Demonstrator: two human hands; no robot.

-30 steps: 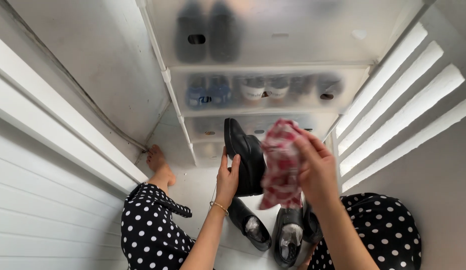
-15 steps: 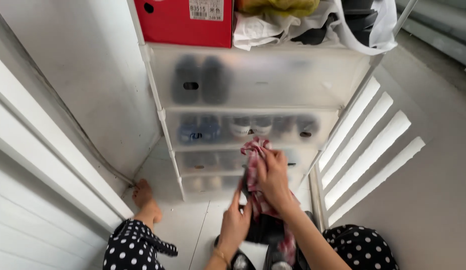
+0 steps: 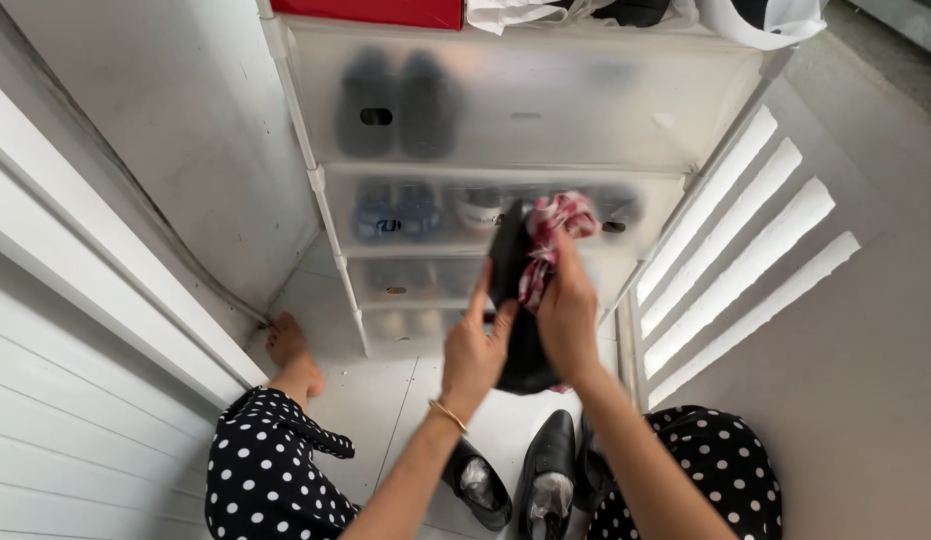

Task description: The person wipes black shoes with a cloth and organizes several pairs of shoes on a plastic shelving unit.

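From the head camera I look down on my two hands raised in front of a tall frosted translucent plastic shoe cabinet (image 3: 525,100) with stacked drawers. My left hand (image 3: 477,352) is cupped around the lower side of a black leather dress shoe (image 3: 515,300), fingers curled on its left edge and thumb toward the sole, so the shoe is gripped and held clear of the floor. The shoe's long axis runs nearly upright in the picture, one end near the cabinet's second drawer, the other down between my wrists. My right hand (image 3: 568,318) lies just to the right of the shoe and touches it, fingers closed on a red-and-white checked cloth (image 3: 551,232) bunched against the shoe's upper part; the cloth sits between that hand and the leather. Both hands are equally close to the shoe, the left carrying it, the right pressing the cloth to it. Below, on the pale tiled floor (image 3: 385,400), stand more black shoes (image 3: 520,480), some stuffed with crumpled paper, between my knees in a black dress with white polka dots (image 3: 270,470). My bare foot (image 3: 288,350) rests by the white wall at the left. A red box (image 3: 375,10) sits on the cabinet.
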